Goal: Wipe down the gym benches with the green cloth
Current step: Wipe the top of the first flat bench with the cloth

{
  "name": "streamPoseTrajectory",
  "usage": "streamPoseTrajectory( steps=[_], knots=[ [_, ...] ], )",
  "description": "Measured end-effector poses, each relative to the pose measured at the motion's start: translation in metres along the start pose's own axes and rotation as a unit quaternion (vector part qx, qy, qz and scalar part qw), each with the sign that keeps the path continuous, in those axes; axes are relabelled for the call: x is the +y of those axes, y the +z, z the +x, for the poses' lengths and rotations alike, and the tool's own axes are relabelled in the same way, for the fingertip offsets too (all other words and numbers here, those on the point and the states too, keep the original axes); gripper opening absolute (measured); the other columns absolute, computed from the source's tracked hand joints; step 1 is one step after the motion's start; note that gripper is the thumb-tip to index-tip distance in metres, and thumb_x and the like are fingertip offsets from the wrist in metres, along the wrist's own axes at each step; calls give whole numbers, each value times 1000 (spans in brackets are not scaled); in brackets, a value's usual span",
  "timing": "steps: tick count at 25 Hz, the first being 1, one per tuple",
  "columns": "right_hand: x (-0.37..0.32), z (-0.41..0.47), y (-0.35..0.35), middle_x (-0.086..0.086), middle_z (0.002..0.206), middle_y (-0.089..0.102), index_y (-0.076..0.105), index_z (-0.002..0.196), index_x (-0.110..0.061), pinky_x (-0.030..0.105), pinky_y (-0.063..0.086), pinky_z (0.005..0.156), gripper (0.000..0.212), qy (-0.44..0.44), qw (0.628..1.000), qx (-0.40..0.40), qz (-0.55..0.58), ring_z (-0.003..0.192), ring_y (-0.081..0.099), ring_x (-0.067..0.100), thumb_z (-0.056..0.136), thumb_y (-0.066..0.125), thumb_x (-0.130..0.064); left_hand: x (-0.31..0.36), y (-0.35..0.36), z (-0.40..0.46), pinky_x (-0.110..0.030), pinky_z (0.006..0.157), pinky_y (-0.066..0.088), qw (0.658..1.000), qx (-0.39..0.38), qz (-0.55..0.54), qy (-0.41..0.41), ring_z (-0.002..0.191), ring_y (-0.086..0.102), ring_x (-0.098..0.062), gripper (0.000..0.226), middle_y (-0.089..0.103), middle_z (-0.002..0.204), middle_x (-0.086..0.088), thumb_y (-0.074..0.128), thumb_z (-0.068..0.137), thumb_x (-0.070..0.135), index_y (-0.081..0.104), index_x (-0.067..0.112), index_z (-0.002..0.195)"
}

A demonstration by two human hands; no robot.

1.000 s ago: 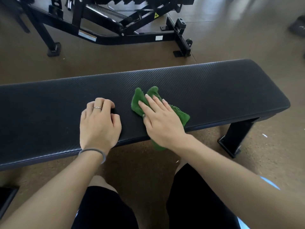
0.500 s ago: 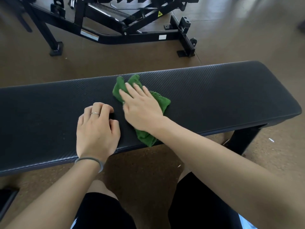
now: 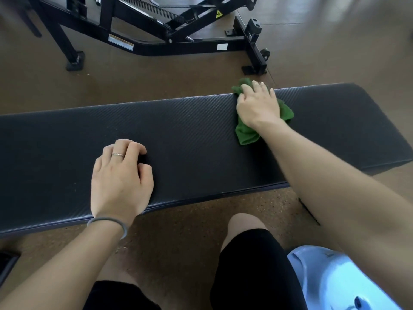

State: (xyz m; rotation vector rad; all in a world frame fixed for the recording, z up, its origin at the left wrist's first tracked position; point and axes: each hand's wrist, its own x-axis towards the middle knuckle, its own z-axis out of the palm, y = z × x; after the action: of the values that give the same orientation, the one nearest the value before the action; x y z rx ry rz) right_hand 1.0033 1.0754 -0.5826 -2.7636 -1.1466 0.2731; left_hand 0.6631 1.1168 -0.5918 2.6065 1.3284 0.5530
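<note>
The black padded gym bench [image 3: 190,135] runs across the view from left to right. A crumpled green cloth [image 3: 245,135] lies on its top near the far edge, right of the middle. My right hand [image 3: 257,106] lies on the cloth, its fingers bent over the cloth at the bench's far edge. My left hand [image 3: 120,177] rests on the near part of the pad with its fingers curled under and nothing in it. It wears a ring, and a grey band circles the wrist.
A black frame of another gym machine [image 3: 169,39] stands on the brown floor beyond the bench. My knees in black shorts are below the bench's near edge. A light blue shoe [image 3: 339,280] is at the bottom right.
My right hand has swept the green cloth to the right and out to the bench's far edge. My left hand has stayed in place on the pad.
</note>
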Motion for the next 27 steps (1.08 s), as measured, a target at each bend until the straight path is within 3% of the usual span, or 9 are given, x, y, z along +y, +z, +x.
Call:
streamPoseTrajectory(
  steps=[6, 8, 13, 20, 23, 27],
  knots=[
    [-54, -119, 27, 1, 173, 9, 24, 164, -26, 42, 1, 129, 56, -172, 985, -1, 29, 160, 4, 21, 109, 25, -36, 1, 0, -3, -51, 94, 44, 1000, -5, -1, 4, 111, 52, -34, 30, 59, 118, -8, 40, 91, 24, 60, 12, 110],
    [-48, -111, 25, -2, 173, 10, 24, 164, -30, 41, 1, 129, 54, -202, 979, -19, 35, 160, 4, 17, 110, 24, -36, 1, -1, -2, -51, 95, 43, 1000, -6, -1, 4, 111, 51, -34, 30, 59, 118, -8, 40, 91, 23, 60, 12, 110],
    [-63, -42, 17, 3, 174, 7, 20, 165, -27, 41, -1, 129, 56, -111, 994, -16, 19, 160, 3, 20, 109, 21, -36, 1, -2, 0, -50, 94, 43, 1000, -2, -4, 6, 110, 50, -32, 28, 58, 116, -7, 40, 92, 24, 59, 13, 109],
    [-77, -176, 42, 6, 172, 16, 29, 163, -23, 43, 4, 129, 56, -206, 978, 16, 23, 159, 10, 23, 108, 28, -36, 1, -4, -4, -51, 93, 43, 1000, -5, 1, 13, 111, 51, -34, 28, 58, 117, -8, 42, 93, 23, 60, 12, 110],
    [-75, -141, 36, 2, 173, 14, 26, 163, -27, 41, 2, 130, 55, -225, 974, -14, 21, 160, 7, 19, 109, 25, -37, 1, -4, -2, -51, 94, 43, 1000, -15, -3, 5, 112, 51, -34, 19, 58, 119, -10, 50, 96, 16, 60, 11, 112],
    [-83, -102, 32, 5, 173, 10, 22, 164, -24, 43, 0, 129, 56, -149, 988, -4, 26, 160, 5, 21, 109, 22, -35, 1, -3, -4, -51, 96, 42, 1000, -12, 0, -1, 113, 49, -33, 19, 58, 120, -9, 51, 96, 15, 60, 12, 113]
  ],
)
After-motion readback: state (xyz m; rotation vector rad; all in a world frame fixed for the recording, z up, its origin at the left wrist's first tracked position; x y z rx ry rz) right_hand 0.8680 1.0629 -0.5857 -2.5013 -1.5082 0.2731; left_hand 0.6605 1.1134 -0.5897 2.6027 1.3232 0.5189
